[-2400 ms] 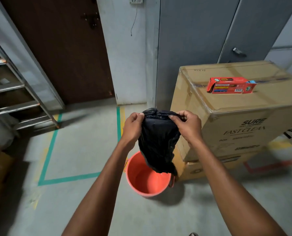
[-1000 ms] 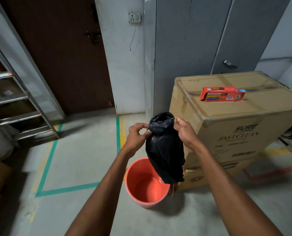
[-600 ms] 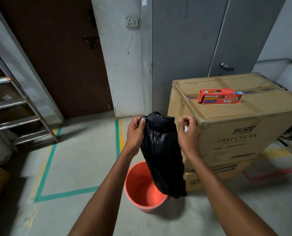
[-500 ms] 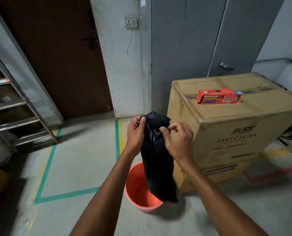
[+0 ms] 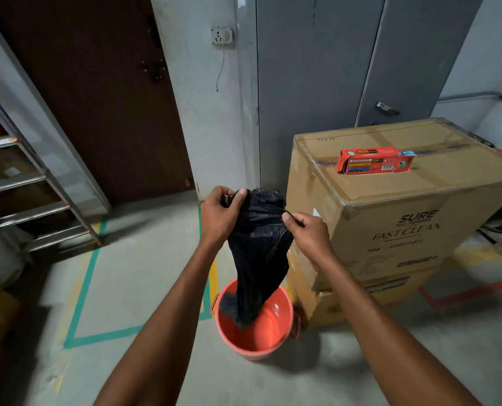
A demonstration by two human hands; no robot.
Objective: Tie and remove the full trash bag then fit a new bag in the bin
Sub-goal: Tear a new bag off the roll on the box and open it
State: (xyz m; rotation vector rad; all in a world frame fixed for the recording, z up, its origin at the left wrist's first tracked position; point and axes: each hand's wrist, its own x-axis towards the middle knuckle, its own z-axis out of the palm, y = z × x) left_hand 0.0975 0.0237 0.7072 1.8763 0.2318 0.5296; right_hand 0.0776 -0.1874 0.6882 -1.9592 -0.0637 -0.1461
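Bag (image 5: 258, 253) lower, tail inside bin (image 5: 274, 328)

The bag (image 5: 258, 250) is hanging between the left hand (image 5: 219, 212) at its ten o'clock and the right hand (image 5: 309, 232) at its two o'clock, its lower end dipping into the bin (image 5: 255, 344) on the floor. Stacked boxes (image 5: 405, 230) are sitting just beside the bin at its two o'clock, carrying a small carton (image 5: 372, 161) on top. A cabinet (image 5: 317, 68) is standing behind them.

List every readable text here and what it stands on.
"SURE": front of the large brown cardboard box.
"FAST CLEAN": same face, just below.
Smaller print lower on that face: blurred.
Handwriting on the box top: unreadable.
Print on the small red cardboard carton atop the box: too small.
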